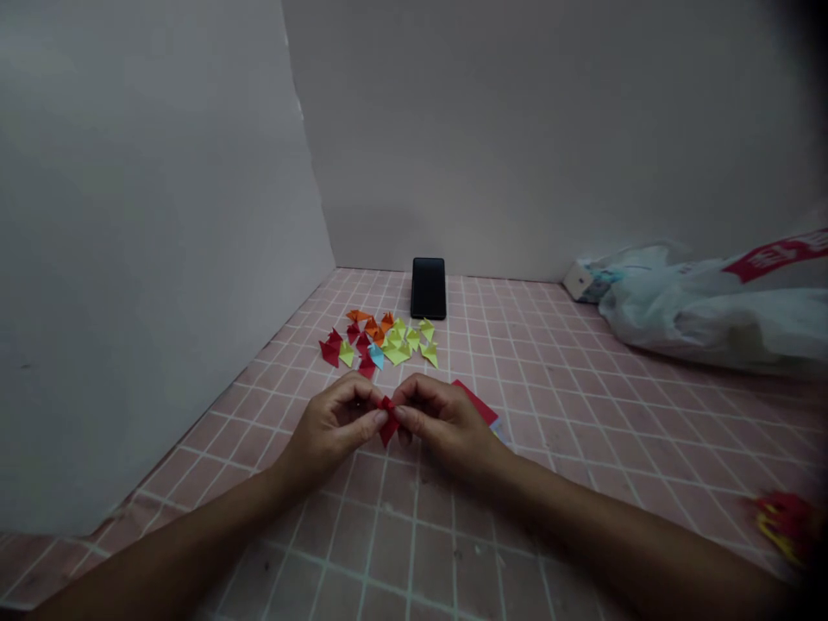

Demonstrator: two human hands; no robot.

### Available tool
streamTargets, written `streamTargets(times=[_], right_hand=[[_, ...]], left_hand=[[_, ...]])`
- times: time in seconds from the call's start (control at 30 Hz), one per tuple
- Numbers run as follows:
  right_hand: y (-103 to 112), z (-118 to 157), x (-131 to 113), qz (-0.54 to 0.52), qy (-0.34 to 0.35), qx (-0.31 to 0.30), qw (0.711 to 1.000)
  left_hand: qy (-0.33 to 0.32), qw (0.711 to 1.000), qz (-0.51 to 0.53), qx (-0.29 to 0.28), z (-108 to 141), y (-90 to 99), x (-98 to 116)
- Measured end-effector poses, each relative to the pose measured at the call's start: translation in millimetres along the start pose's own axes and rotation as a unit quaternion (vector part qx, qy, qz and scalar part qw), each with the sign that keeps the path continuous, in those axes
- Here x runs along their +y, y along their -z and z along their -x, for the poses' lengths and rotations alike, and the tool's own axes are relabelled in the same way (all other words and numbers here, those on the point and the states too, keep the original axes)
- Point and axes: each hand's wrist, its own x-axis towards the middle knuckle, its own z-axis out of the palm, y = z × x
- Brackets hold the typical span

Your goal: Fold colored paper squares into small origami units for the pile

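Pinches small red folded paper (386, 428) between left hand (329, 431) and right hand (453, 427), held close together, well short of the tiled surface's (530, 483) far edge; looks well shaped, completion unclear. Toward the far-left corner, shows folded pieces (396, 348), apparently finished; beside the right hand, flat red paper (474, 400), apparently unfolded.

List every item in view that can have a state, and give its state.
Left hand: pinching the red piece
Right hand: pinching it too
Red piece: folded, held
Paper figures: folded, clustered
Black device: propped up, screen dark
Plastic bag: crumpled, lying down
Red sheet: flat, partly hidden
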Motion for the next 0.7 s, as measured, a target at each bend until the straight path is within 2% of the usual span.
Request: streamTargets(times=[0.23,0.37,0.6,0.7], right_hand=[[0.6,1.1,1.2,0.076,0.011,0.019,0.997],[-1.4,3.0,4.1,0.120,0.030,0.043,0.991],[-2.7,3.0,8.6,0.032,0.036,0.027,0.998],[-1.9,4.5,9.5,0.035,0.055,0.022,0.998]], left_hand=[[0.068,0.994,0.076,-0.030,0.0,-4.2,1.0],[0.081,0.991,0.098,-0.032,-0.4,-5.4,0.4],[0.115,0.989,0.090,-0.011,-0.6,-4.6,-2.1],[0.128,0.988,0.087,-0.006,-0.9,-4.9,-0.5]])
